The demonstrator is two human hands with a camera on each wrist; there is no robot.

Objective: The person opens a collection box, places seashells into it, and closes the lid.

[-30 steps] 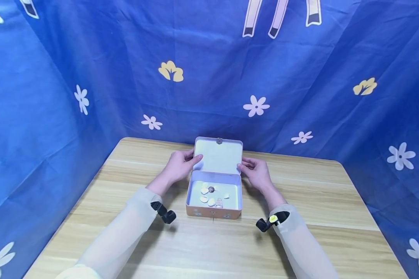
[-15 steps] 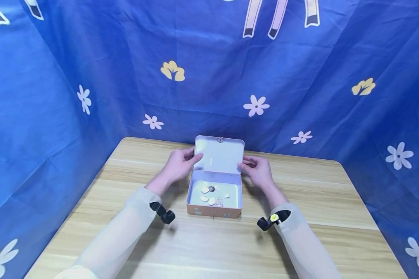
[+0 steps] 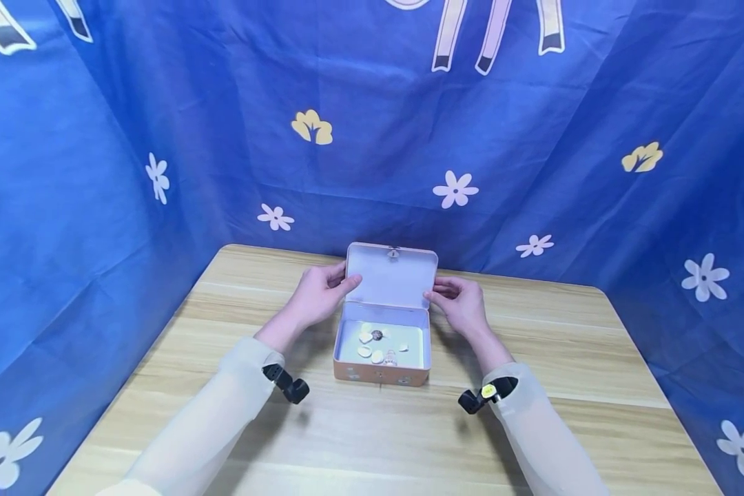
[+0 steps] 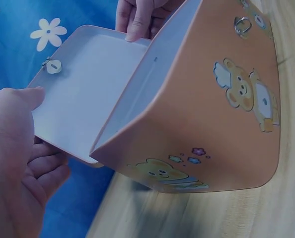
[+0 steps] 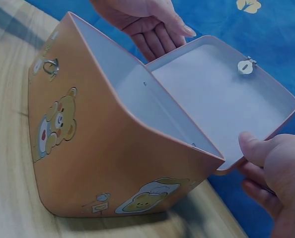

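Observation:
An orange tin box (image 3: 381, 373) with printed bears stands on the table, its hinged lid (image 3: 392, 275) raised at the back. My left hand (image 3: 318, 293) grips the lid's left edge, thumb over the rim and fingers behind. On the opposite edge, my right hand (image 3: 461, 304) holds the lid the same way, seen closely in the right wrist view. A round metal catch (image 4: 53, 66) sits at the lid's free edge, and a metal loop (image 4: 242, 26) is on the box front. Inside lie several small pale pieces (image 3: 364, 351), a dark round bead (image 3: 377, 335) and a small clear piece (image 3: 390, 357).
The box rests on a light wooden table (image 3: 533, 344), towards its back edge. A blue cloth (image 3: 384, 151) with printed flowers hangs behind and along both sides. Each wrist carries a black camera mount (image 3: 290, 386).
The lid has tilted up a little towards the front, and its inner face looks darker. Both hands keep their hold on its edges. The head view has shifted slightly.

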